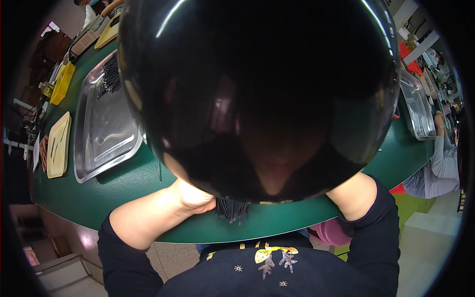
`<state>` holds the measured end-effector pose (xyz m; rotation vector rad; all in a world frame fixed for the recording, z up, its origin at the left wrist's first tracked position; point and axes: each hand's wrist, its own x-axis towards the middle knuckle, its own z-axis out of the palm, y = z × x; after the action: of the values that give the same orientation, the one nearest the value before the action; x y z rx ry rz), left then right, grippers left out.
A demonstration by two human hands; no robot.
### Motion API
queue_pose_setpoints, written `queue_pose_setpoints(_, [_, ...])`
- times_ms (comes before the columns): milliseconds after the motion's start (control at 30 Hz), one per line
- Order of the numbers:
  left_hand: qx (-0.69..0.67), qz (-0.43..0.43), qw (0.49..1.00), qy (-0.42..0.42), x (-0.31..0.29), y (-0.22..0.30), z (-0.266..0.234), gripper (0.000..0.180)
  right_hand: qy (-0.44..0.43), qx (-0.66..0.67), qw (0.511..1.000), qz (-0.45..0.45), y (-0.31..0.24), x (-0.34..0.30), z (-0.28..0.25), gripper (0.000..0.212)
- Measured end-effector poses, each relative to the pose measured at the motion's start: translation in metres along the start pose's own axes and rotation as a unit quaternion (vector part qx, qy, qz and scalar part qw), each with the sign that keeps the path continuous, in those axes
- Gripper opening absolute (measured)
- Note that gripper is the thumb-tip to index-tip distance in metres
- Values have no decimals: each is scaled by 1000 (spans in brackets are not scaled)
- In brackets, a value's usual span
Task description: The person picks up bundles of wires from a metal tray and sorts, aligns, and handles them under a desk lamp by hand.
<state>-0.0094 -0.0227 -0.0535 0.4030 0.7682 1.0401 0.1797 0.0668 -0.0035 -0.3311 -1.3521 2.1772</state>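
A big glossy black dome fills the middle of the view and covers most of what lies between my arms. My left hand shows at its lower left rim, by the green table. The visible fingers are curled against a bundle of thin black sticks, whose ends fan out toward me; the rest is covered. My right forearm reaches under the dome's right side, and the hand itself is hidden.
To the left lies a metal tray with thin black sticks at its far end. Beside it are a cream tray and a yellow bin. Another metal tray and a person's grey sleeve are at right.
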Motion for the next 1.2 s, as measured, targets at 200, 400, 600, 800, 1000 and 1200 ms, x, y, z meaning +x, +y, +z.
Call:
queue_pose_setpoints(200, [56, 26, 998, -5, -1, 2, 0, 17, 70, -4, 996, -57, 17, 3, 2, 12])
queue_pose_setpoints(400, [80, 15, 997, 17, 1, 8, 6, 16, 89, -103, 990, -28, -2, -3, -6, 28])
queue_pose_setpoints(600, [73, -52, 996, -13, -7, 14, 0, 16, 82, -38, 996, -13, 0, 0, -9, 27])
queue_pose_setpoints(800, [6, 26, 997, -76, 2, 13, 23, 14, 69, -46, 996, 30, -9, -3, -1, 18])
queue_pose_setpoints(1000, [69, 39, 997, 20, -2, 13, 15, 10, 47, -79, 994, -56, 21, 6, -9, 8])
queue_pose_setpoints(1200, [131, -11, 991, -1, -2, 25, 35, 5, 103, -221, 958, -151, -2, -5, -4, 8])
